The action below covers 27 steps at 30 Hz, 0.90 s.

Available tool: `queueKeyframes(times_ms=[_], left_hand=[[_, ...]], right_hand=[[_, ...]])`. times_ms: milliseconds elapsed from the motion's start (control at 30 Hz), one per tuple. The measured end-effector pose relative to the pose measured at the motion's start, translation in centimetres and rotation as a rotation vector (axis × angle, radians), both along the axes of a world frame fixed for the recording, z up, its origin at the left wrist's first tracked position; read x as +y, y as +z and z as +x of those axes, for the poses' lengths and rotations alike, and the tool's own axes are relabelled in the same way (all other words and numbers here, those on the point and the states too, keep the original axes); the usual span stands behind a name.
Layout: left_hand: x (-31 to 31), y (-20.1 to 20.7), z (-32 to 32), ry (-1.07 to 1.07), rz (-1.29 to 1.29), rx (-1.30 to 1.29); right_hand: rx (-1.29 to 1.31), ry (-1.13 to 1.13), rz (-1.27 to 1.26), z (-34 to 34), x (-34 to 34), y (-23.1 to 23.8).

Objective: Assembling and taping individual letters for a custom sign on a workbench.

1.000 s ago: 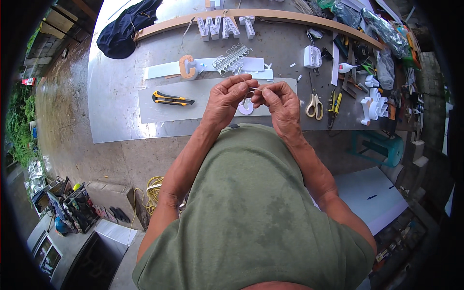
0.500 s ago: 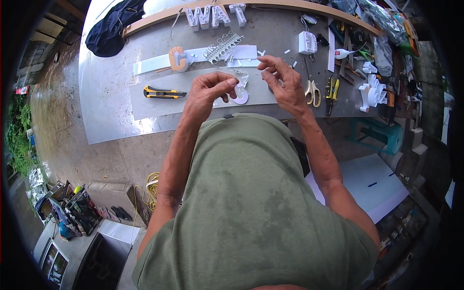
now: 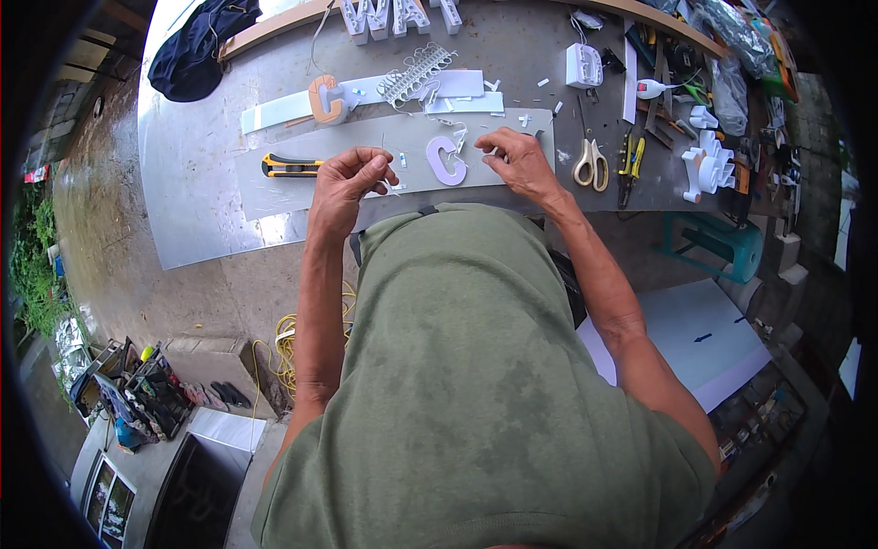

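Observation:
My left hand (image 3: pixel 346 190) is raised over the near part of the table, thumb and fingers pinched together. A thin strand seems to stick up by its fingertips, too fine to name. Beside it lies a yellow and black utility knife (image 3: pixel 291 166), its blade end hidden by the hand. My right hand (image 3: pixel 523 166) has curled fingers, with a tiny whitish bit at the tips that I cannot make out. Between the hands a lilac open-ring piece (image 3: pixel 439 163) lies on the grey sheet (image 3: pixel 274 194). A thin white wire or strip (image 3: pixel 460 137) is at its upper end.
Behind lie white strips (image 3: pixel 265 117), a tan-faced curved piece (image 3: pixel 322 99) and a bundle of small light modules (image 3: pixel 416 75). White letter-shaped pieces (image 3: pixel 377 20) stand farther back. On the right are scissors (image 3: pixel 591 166), pliers (image 3: pixel 629 165) and white shaped pieces (image 3: pixel 708 166).
My left hand has moved left, away from the lilac piece, which now shows whole. My right hand has shifted slightly left and its fingers have curled in. The view has tilted a little.

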<state>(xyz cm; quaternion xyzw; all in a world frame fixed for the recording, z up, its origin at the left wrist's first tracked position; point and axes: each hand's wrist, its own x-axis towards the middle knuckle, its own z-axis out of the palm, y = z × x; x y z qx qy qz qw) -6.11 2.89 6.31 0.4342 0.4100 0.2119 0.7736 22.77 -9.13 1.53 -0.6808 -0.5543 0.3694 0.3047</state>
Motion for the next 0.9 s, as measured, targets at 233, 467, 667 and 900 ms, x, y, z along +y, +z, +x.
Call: queueKeyframes(times_ms=[233, 467, 667, 900], left_hand=[[-0.1, -0.4, -0.3, 0.022, -0.001, -0.004], [-0.3, -0.9, -0.1, 0.015, -0.004, 0.001], [-0.3, -1.3, 0.4, -0.004, 0.002, 0.015], [0.0, 0.2, 3.2, -0.126, 0.161, -0.148]], right_hand=[[-0.116, 0.176, 0.038, -1.4, 0.3, -0.2], [-0.255, 0.197, 0.073, -2.6, -0.1, 0.3], [-0.034, 0.015, 0.147, -2.1, 0.4, -0.7], [0.872, -0.301, -0.163, -0.5, 1.7, 5.1]])
